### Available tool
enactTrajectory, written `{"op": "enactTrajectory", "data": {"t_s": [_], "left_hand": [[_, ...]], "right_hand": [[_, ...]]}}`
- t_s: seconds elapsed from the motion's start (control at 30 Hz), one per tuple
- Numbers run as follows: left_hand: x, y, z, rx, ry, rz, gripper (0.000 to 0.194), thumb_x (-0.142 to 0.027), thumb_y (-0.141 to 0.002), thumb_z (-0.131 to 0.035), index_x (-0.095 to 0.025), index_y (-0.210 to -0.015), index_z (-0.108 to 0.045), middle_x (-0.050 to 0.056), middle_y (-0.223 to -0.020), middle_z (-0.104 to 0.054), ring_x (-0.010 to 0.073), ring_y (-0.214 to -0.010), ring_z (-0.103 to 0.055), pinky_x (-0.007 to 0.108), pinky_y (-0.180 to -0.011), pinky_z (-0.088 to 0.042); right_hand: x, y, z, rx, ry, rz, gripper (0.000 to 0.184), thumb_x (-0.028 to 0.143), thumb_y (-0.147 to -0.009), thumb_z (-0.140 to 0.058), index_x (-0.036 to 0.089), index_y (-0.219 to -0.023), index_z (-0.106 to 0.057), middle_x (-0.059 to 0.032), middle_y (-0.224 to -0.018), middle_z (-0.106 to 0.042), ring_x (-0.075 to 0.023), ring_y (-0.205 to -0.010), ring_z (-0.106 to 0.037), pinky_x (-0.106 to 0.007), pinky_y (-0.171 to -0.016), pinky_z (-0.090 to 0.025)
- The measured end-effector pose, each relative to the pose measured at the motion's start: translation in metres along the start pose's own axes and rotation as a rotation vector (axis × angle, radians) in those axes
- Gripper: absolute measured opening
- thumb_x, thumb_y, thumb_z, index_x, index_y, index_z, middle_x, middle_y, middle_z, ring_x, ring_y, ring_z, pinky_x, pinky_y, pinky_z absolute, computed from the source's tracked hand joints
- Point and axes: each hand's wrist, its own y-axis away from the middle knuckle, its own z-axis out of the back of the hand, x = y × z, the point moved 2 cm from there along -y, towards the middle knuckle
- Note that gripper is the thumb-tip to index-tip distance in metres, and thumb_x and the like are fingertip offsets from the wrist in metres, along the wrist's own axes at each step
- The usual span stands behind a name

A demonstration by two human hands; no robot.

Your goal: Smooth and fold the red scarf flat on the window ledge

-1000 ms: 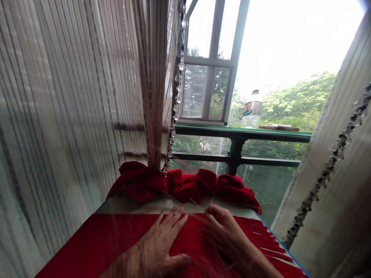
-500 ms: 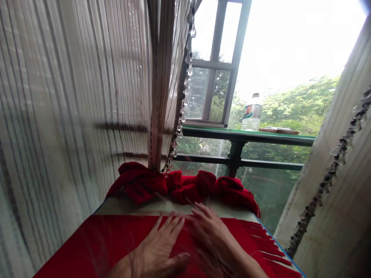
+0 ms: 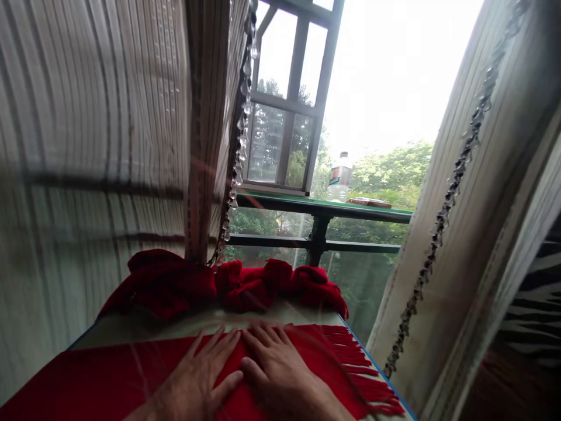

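Observation:
A red fringed scarf lies spread over a pale board with a blue edge. My left hand rests flat on it, fingers stretched toward its far edge. Beside it my right hand also lies flat on the cloth with fingers spread, the two thumbs close together. The fringe hangs loose to the right of my right hand. Beyond the far edge of the scarf, more red cloth is bunched up along the end of the board.
A striped curtain with a beaded trim hangs at left, another curtain at right. Behind the board runs a dark railing with a plastic bottle and a flat brown item on its green ledge. A window sash stands open.
My right hand has come down from a raised, blurred position to lie flat on the scarf. My left hand stays flat. The view has swung right, showing more of the right curtain.

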Motion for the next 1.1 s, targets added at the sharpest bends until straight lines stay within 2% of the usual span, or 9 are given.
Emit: {"op": "enactTrajectory", "data": {"t_s": [0.1, 0.27, 0.37, 0.47, 0.57, 0.63, 0.77, 0.97, 1.1], "left_hand": [[0.013, -0.002, -0.011, -0.028, -0.012, -0.036, 0.07, -0.064, -0.107, -0.052, -0.032, -0.168, -0.036, 0.0, -0.174, -0.032, 0.0326, -0.163, -0.028, 0.057, -0.135, -0.016], [0.018, -0.002, -0.017, 0.005, -0.066, -0.036, 0.087, -0.08, -0.101, -0.047, -0.028, -0.168, -0.03, 0.003, -0.175, -0.027, 0.0355, -0.164, -0.025, 0.058, -0.135, -0.017], [0.011, 0.0, -0.011, -0.012, -0.072, -0.04, 0.088, -0.082, -0.1, -0.048, -0.028, -0.168, -0.031, 0.004, -0.175, -0.027, 0.0364, -0.164, -0.025, 0.06, -0.134, -0.019], [-0.004, 0.005, 0.0, -0.018, -0.042, -0.134, 0.083, -0.078, -0.102, -0.049, -0.031, -0.167, -0.031, 0.003, -0.174, -0.027, 0.0358, -0.163, -0.026, 0.059, -0.134, -0.019], [-0.018, 0.009, 0.008, -0.014, -0.029, -0.216, 0.08, -0.077, -0.102, -0.05, -0.034, -0.165, -0.03, 0.002, -0.171, -0.031, 0.0336, -0.161, -0.035, 0.051, -0.134, -0.026], [-0.021, 0.01, 0.009, -0.017, -0.048, -0.219, 0.082, -0.08, -0.1, -0.049, -0.032, -0.164, -0.03, 0.002, -0.169, -0.034, 0.0329, -0.158, -0.04, 0.045, -0.132, -0.032], [-0.014, 0.008, 0.001, -0.108, -0.131, -0.251, 0.08, -0.081, -0.099, -0.049, -0.038, -0.162, -0.027, -0.001, -0.165, -0.043, 0.0293, -0.152, -0.05, 0.037, -0.129, -0.037], [-0.01, 0.011, -0.001, -0.304, -0.235, -0.37, 0.085, -0.076, -0.1, -0.054, -0.042, -0.162, -0.006, -0.006, -0.163, -0.046, 0.0235, -0.145, -0.059, 0.029, -0.125, -0.041], [-0.012, 0.012, 0.0, -0.315, -0.227, -0.384, 0.085, -0.074, -0.101, -0.054, -0.043, -0.162, -0.004, -0.006, -0.165, -0.045, 0.0227, -0.146, -0.058, 0.029, -0.126, -0.039]], "right_hand": [[-0.007, 0.0, 0.002, -0.016, 0.016, -0.045, 0.064, 0.056, -0.109, -0.046, 0.025, -0.165, -0.044, -0.0139, -0.176, -0.039, -0.0364, -0.164, -0.029, -0.066, -0.134, -0.02], [-0.018, -0.001, 0.002, -0.021, 0.033, -0.079, 0.062, 0.054, -0.11, -0.045, 0.025, -0.164, -0.044, -0.013, -0.176, -0.039, -0.0354, -0.164, -0.03, -0.065, -0.134, -0.019], [-0.019, -0.001, 0.002, -0.016, 0.04, -0.089, 0.062, 0.054, -0.11, -0.045, 0.026, -0.164, -0.044, -0.0118, -0.176, -0.04, -0.0341, -0.165, -0.029, -0.062, -0.135, -0.019], [-0.019, 0.0, 0.002, -0.015, 0.04, -0.092, 0.062, 0.055, -0.11, -0.043, 0.025, -0.165, -0.044, -0.0117, -0.176, -0.039, -0.0334, -0.165, -0.028, -0.061, -0.135, -0.018], [-0.017, 0.001, 0.003, -0.007, 0.026, -0.088, 0.063, 0.056, -0.11, -0.043, 0.025, -0.165, -0.044, -0.0118, -0.176, -0.039, -0.0332, -0.165, -0.028, -0.06, -0.136, -0.016], [-0.016, 0.001, 0.004, -0.017, 0.019, -0.11, 0.064, 0.057, -0.11, -0.042, 0.025, -0.165, -0.043, -0.0119, -0.177, -0.038, -0.0344, -0.166, -0.027, -0.064, -0.135, -0.015], [-0.019, 0.001, 0.007, -0.036, 0.021, -0.221, 0.069, 0.061, -0.109, -0.041, 0.024, -0.167, -0.039, -0.0149, -0.179, -0.032, -0.0403, -0.166, -0.021, -0.076, -0.131, -0.011], [-0.031, 0.0, 0.013, -0.041, 0.007, -0.291, 0.067, 0.061, -0.108, -0.042, 0.028, -0.166, -0.04, -0.0123, -0.179, -0.031, -0.0424, -0.167, -0.013, -0.084, -0.127, -0.005], [-0.038, 0.004, 0.019, -0.071, 0.016, -0.337, 0.064, 0.064, -0.108, -0.043, 0.032, -0.162, -0.047, -0.0097, -0.178, -0.034, -0.0434, -0.166, -0.016, -0.084, -0.127, -0.006]]}}
